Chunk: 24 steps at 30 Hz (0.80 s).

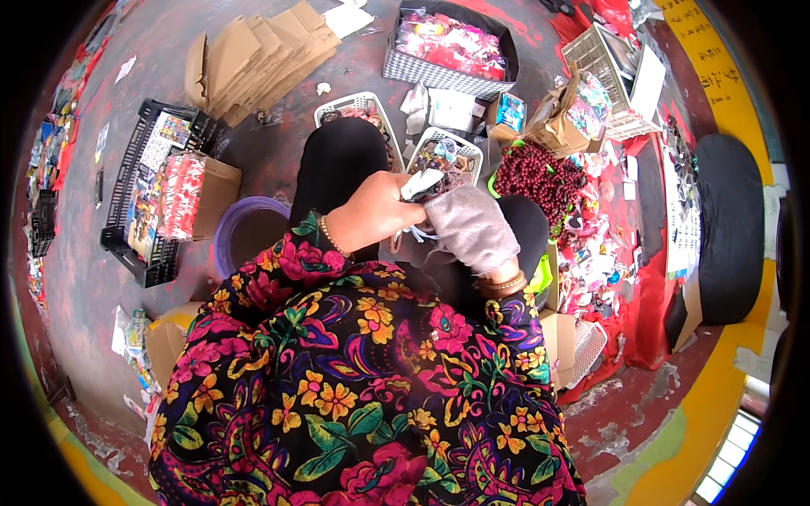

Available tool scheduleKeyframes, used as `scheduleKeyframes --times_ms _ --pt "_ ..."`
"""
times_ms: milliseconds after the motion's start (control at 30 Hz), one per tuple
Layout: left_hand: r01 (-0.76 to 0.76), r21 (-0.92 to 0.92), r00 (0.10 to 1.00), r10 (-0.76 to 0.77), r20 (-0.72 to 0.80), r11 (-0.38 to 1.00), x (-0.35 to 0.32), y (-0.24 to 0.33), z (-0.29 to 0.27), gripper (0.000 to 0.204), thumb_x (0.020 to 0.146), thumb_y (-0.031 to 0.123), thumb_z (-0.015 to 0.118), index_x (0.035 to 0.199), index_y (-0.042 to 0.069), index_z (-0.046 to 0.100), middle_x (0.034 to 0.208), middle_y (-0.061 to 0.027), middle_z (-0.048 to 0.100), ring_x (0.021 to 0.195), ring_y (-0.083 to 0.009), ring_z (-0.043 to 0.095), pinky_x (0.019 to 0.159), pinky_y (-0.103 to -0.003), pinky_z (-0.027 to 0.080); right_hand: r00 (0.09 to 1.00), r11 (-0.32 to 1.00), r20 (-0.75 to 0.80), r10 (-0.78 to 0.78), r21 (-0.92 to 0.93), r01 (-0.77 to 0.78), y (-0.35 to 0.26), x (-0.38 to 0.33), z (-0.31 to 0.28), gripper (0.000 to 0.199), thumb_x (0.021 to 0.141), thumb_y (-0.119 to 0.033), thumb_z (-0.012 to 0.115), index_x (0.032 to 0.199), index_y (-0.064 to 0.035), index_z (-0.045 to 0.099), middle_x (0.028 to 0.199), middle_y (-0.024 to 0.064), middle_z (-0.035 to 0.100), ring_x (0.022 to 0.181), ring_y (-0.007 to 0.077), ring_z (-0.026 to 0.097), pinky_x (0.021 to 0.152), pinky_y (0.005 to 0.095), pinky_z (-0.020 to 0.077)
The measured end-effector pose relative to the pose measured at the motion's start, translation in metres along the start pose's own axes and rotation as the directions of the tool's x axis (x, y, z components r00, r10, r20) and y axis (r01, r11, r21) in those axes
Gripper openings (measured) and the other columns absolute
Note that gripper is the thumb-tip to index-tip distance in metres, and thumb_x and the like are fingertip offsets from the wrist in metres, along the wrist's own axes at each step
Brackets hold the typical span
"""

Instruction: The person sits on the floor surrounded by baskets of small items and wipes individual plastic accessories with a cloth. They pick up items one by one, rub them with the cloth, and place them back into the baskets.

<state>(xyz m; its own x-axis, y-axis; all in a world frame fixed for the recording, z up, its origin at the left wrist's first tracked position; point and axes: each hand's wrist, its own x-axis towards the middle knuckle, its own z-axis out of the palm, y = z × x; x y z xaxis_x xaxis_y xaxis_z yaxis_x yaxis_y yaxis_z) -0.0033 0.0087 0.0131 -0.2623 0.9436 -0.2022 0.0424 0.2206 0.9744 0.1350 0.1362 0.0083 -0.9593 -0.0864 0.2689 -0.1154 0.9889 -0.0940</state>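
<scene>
My left hand (pixel 375 211) is closed in front of my knees, its fingertips pinched together. A small white piece (pixel 422 181) sticks out at those fingertips; what exactly they grip is too small to make out. A fuzzy grey cloth (pixel 472 223) covers my right hand down to the wrist, so its fingers are hidden. The cloth's far end meets the left fingertips. Pale thin strands hang just below them. Beyond the hands stands a white basket (pixel 479 173) of tangled dark bands. Another white basket (pixel 327 110) with pinkish-brown items stands beyond my left knee.
To the left are a purple bucket (pixel 221 240), a cardboard box (pixel 218 198) and a black crate (pixel 118 211). Flattened cardboard (pixel 261 63) lies far left. A grey patterned bin (pixel 451 76) stands ahead. Dark red beads (pixel 540 181) and scattered small packets (pixel 595 282) lie to the right.
</scene>
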Motion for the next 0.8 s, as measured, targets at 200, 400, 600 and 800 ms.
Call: scheduleKeyframes --times_ms 200,400,600,800 --pt "-0.065 -0.250 0.997 0.074 0.029 0.966 0.002 -0.003 0.008 0.016 0.080 0.008 0.060 0.094 0.000 0.056 0.078 0.0011 0.055 0.069 -0.0034 0.049 0.059 -0.021 0.042 0.959 0.880 0.017 0.284 0.392 -0.267 -0.002 -0.004 0.007 0.024 0.073 -0.015 0.055 0.095 -0.0060 0.057 0.084 0.0092 0.059 0.081 0.0264 0.058 0.068 0.0339 0.0463" --pt "-0.012 -0.460 0.998 0.042 0.054 0.888 0.004 -0.005 0.016 0.012 0.081 0.004 0.059 0.092 0.003 0.055 0.082 0.0024 0.054 0.075 -0.0051 0.050 0.067 -0.021 0.042 0.919 0.835 -0.082 0.385 0.456 -0.309 -0.007 -0.004 0.001 0.020 0.077 -0.014 0.055 0.094 -0.0048 0.056 0.085 0.0131 0.058 0.080 0.0297 0.057 0.068 0.0368 0.0453" --pt "0.015 -0.431 0.997 0.018 0.072 0.902 0.005 -0.012 0.026 0.013 0.079 0.002 0.059 0.091 0.003 0.054 0.082 0.0012 0.055 0.075 -0.0057 0.051 0.068 -0.022 0.042 0.868 0.804 0.049 0.494 0.354 -0.477 -0.007 -0.002 0.000 0.013 0.076 -0.017 0.055 0.082 -0.0053 0.054 0.071 0.0130 0.055 0.067 0.0285 0.057 0.059 0.0352 0.0444" --pt "0.035 -0.618 0.999 -0.026 0.024 0.785 0.006 -0.008 0.017 0.024 0.079 0.001 0.058 0.101 0.003 0.048 0.084 -0.0014 0.056 0.080 -0.0110 0.057 0.068 -0.023 0.045 0.896 0.832 -0.107 0.431 0.432 -0.348 -0.001 -0.007 0.008 0.013 0.076 -0.014 0.054 0.085 -0.0050 0.055 0.073 0.0131 0.055 0.066 0.0281 0.055 0.059 0.0340 0.0445"
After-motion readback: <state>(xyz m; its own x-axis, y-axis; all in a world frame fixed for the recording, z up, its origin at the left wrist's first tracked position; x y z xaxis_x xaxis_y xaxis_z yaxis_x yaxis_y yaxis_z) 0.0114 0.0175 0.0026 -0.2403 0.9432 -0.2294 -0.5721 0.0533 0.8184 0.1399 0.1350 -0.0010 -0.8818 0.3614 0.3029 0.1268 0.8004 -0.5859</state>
